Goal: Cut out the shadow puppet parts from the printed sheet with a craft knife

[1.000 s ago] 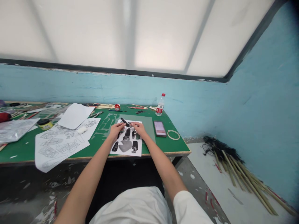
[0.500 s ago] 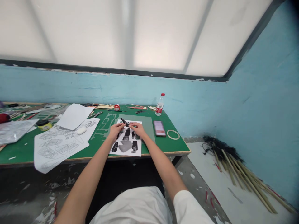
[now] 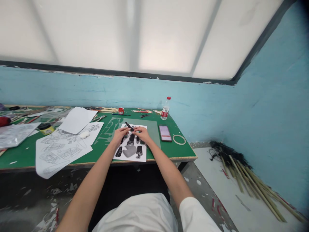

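Observation:
A small black strip-like piece with light marks (image 3: 128, 125) is pinched between my two hands, just above the paper. My left hand (image 3: 120, 133) closes on its near left side, and my right hand (image 3: 142, 133) grips its lower right end. Its far end points up and to the left; the part under my fingertips is hidden. Beneath lies a white sheet (image 3: 143, 157) bearing black and grey printed shapes, with a grey fan-like shape (image 3: 129, 150) near its front. Under the sheet spreads a translucent template sheet with cut-out shapes (image 3: 154, 128).
To the right lie a phone (image 3: 165, 132) and a tape ring (image 3: 179, 139). A water bottle (image 3: 165, 110) and a red paint jar (image 3: 121, 111) stand behind. Line drawings (image 3: 60, 148), pliers (image 3: 99, 118) and a yellow jar (image 3: 46, 129) are left. Bamboo sticks (image 3: 256, 183) lie on the floor.
Both hands keep their hold on the black piece, which has shifted very slightly to the right. Everything else stays in place apart from a small camera movement.

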Available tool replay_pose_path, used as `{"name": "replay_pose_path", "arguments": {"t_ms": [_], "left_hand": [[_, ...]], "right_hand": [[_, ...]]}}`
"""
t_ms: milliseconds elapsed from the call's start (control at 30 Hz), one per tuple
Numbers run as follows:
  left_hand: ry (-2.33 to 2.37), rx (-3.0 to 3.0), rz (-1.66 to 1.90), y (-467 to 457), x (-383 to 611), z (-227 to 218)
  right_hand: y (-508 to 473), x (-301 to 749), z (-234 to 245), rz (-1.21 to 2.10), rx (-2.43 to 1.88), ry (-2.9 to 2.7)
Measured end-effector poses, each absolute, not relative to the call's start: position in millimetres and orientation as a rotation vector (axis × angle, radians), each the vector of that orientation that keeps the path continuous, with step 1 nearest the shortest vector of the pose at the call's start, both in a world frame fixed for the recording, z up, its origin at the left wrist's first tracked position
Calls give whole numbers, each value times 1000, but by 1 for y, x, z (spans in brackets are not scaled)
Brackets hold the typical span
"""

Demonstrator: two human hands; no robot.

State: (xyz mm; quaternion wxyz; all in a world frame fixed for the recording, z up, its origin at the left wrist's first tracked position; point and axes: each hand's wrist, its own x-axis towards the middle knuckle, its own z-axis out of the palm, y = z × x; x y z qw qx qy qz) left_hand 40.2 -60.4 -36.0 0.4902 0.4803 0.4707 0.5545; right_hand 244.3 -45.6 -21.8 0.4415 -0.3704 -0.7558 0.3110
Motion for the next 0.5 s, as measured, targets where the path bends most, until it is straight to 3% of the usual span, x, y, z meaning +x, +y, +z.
{"name": "replay_pose_path", "arguments": {"t_ms": [500], "left_hand": [[1175,1171,1314,-59,39,-36]], "right_hand": [[-46,245,-23,812,-965,-1860]]}}
